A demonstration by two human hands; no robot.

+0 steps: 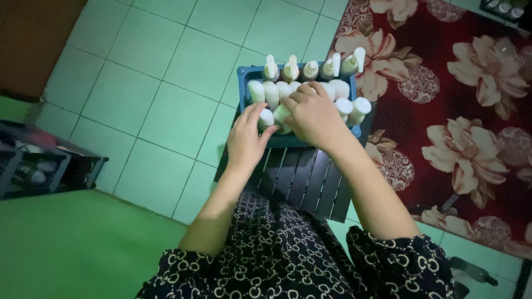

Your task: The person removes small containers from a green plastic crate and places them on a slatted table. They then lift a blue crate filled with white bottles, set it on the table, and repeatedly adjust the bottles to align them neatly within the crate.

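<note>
A blue plastic basket [244, 88] stands on a low dark slatted stand [307, 180] in front of me. It holds several white tubes and bottles [271, 91], and along its far side a row of pump bottles [310, 69]. My left hand [246, 138] rests at the basket's near edge, its fingers around a white bottle [266, 117]. My right hand [316, 116] lies over the middle of the basket, fingers curled down onto the white bottles. Which one it grips is hidden.
Green floor tiles [166, 83] spread to the left and behind. A dark red carpet with large flowers [454, 99] lies at the right. A dark rack with shoes [44, 166] stands at the left. My patterned dark clothing [288, 260] fills the bottom.
</note>
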